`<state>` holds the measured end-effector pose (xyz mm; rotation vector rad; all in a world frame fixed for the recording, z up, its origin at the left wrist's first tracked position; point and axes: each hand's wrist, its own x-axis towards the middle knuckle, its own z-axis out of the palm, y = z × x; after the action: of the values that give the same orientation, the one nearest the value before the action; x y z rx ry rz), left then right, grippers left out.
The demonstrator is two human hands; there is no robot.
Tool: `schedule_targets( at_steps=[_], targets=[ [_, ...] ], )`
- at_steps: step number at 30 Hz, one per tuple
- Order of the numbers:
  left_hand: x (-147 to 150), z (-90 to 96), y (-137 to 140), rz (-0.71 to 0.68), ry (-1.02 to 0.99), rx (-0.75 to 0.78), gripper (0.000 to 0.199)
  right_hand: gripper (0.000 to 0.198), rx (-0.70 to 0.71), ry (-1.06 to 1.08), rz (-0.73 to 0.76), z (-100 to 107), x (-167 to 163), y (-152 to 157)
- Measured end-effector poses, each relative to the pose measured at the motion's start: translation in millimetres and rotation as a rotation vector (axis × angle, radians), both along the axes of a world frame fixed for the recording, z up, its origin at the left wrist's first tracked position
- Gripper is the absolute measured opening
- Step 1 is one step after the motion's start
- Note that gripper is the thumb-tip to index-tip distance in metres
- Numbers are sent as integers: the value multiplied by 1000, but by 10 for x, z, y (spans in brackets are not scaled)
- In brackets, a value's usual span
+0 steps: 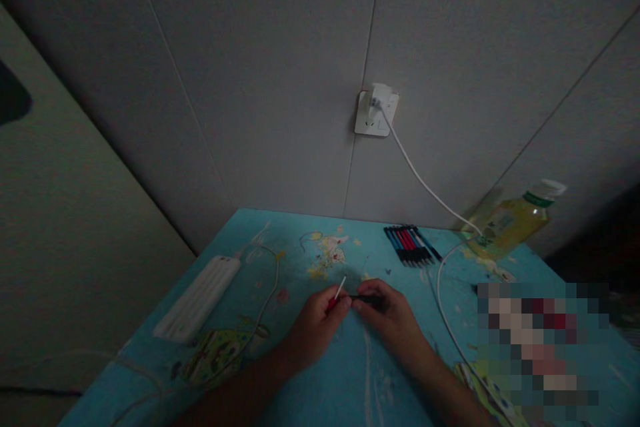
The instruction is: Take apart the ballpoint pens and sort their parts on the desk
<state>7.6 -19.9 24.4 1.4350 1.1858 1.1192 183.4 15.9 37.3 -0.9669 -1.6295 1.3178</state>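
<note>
Over the middle of the table my two hands meet almost fingertip to fingertip. My left hand (320, 317) is closed on a small red pen part (332, 303). A thin white stick (341, 287) juts up from between the same fingers; whether it joins the red part I cannot tell. Pinched in my right hand (393, 313) is a dark pen part (367, 299), its narrow end pointing at my left fingertips. Just beyond my right hand lies a row of several pens (407, 245) with blue, red, white and black barrels.
A white power strip (200, 297) lies at the left with its cable. From the wall socket (375, 113) a white cord (417, 177) runs down across the table's right side. A bottle of yellow drink (515, 220) leans at the back right. A blurred-out patch (540, 340) covers the right front.
</note>
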Motion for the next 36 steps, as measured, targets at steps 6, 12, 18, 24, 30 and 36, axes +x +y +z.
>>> schedule_targets(
  at_steps=[6,12,18,24,30,36],
  targets=[
    [-49,59,3,123,34,45,34,29,-32,14,1,34,24,-4],
    [-74,76,-4,144,93,104,28,27,-25,11,-24,45,33,-22],
    [-90,81,-31,119,230,211,25,23,38,-62,-57,26,52,-43],
    [-126,83,-51,106,311,291,25,22,0,-50,-39,-15,33,-49],
    [-118,63,-59,57,414,287,31,23,-59,41,-39,-5,-5,-38],
    [-153,-42,-42,-42,470,248,25,26,-56,197,-84,128,-12,4]
  ],
)
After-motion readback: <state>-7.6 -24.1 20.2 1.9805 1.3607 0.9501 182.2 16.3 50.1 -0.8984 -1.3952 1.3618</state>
